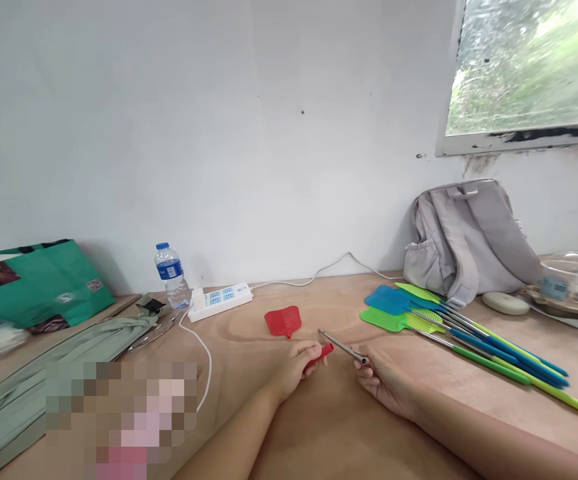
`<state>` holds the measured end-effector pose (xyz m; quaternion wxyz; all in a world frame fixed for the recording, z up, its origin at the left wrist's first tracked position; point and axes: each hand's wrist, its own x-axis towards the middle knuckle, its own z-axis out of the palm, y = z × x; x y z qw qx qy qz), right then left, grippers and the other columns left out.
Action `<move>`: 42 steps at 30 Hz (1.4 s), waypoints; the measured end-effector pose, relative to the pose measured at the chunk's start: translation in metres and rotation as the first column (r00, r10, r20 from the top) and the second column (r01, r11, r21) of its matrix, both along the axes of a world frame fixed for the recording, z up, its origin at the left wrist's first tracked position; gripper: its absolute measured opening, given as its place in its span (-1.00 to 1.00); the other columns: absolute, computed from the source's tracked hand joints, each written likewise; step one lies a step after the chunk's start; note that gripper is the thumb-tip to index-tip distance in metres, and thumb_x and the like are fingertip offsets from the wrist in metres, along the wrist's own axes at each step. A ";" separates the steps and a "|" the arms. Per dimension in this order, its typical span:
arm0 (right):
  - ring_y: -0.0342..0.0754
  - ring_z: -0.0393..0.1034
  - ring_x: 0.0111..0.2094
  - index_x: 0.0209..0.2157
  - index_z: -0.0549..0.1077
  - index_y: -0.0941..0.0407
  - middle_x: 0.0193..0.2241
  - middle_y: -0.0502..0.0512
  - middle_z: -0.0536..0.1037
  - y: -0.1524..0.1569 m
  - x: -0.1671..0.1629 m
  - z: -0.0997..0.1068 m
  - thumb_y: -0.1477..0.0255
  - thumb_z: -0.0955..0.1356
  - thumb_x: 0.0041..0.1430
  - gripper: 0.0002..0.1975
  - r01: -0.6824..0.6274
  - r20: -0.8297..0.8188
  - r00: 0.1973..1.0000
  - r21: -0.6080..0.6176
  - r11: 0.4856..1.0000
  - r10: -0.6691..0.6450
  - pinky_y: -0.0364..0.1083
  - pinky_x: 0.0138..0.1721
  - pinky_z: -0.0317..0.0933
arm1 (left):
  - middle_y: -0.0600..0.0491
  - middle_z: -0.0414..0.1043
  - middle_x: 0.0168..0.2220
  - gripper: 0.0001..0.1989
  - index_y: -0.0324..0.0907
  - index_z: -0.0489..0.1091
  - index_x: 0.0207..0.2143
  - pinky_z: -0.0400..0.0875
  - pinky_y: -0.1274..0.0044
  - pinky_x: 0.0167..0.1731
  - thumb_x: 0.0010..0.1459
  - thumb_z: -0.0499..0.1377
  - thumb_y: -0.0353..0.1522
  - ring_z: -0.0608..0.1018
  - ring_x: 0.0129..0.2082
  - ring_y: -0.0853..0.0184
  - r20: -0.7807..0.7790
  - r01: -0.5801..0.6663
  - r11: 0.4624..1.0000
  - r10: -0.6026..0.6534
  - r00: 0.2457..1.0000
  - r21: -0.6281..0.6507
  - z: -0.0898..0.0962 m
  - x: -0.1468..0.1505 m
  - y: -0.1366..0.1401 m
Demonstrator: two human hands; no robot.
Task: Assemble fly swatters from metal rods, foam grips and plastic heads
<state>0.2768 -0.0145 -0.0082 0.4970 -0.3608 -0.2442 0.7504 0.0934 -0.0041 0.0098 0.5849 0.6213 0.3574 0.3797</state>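
Note:
My left hand (303,360) is closed around a red tubular handle (323,355), whose open end points up and to the right. In my right hand (376,380) is a thin metal rod (343,346), gripped near its thicker end; its narrow tip reaches left above the table, apart from the red handle. Just beyond my left hand lies a red fly swatter head (283,321), flat on the wood with no rod attached. To the right of my right hand is a pile of blue, green and yellow-green fly swatters (433,319) with metal shafts.
A white power strip (221,301) and a water bottle (171,275) stand near the wall. On the right are a grey backpack (469,240) and a clear bowl (569,273). Left lie a green bag (59,280) and grey-green cloth (83,353). A blurred patch covers the lower left.

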 end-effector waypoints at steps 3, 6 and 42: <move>-0.36 0.06 -0.75 -0.59 0.23 0.16 -0.68 -0.06 0.30 0.001 0.001 -0.002 0.56 0.28 0.02 -0.83 -0.029 0.002 1.000 -0.005 1.000 0.029 -0.40 -0.80 -0.10 | 0.21 0.07 -0.75 -0.75 -0.26 0.35 -0.53 -0.19 0.61 -0.69 -0.09 0.03 -0.24 0.09 -0.74 0.54 0.010 0.034 0.999 -0.034 0.999 -0.017 -0.001 -0.002 0.002; -0.35 0.05 -0.75 -0.58 0.25 0.16 -0.69 -0.08 0.28 0.001 0.002 -0.002 0.57 0.29 0.00 -0.86 -0.053 -0.003 0.999 -0.003 0.999 0.053 -0.39 -0.80 -0.10 | 0.20 0.11 -0.77 -0.75 -0.29 0.38 -0.49 -0.19 0.61 -0.71 -0.13 0.00 -0.30 0.07 -0.77 0.54 0.043 0.069 0.997 -0.067 0.997 -0.045 -0.005 -0.003 0.006; -0.06 0.32 -0.52 -0.50 0.38 0.12 -0.55 0.06 0.43 0.000 0.010 0.001 0.29 0.23 -0.04 -0.80 -0.161 0.114 0.985 0.377 0.912 0.127 -0.10 -0.46 0.15 | 0.25 0.06 -0.74 -0.85 -0.23 0.33 -0.52 -0.08 0.62 -0.66 -0.12 0.08 -0.32 0.09 -0.72 0.53 -0.143 -0.033 0.999 0.034 0.989 0.009 -0.003 0.003 0.000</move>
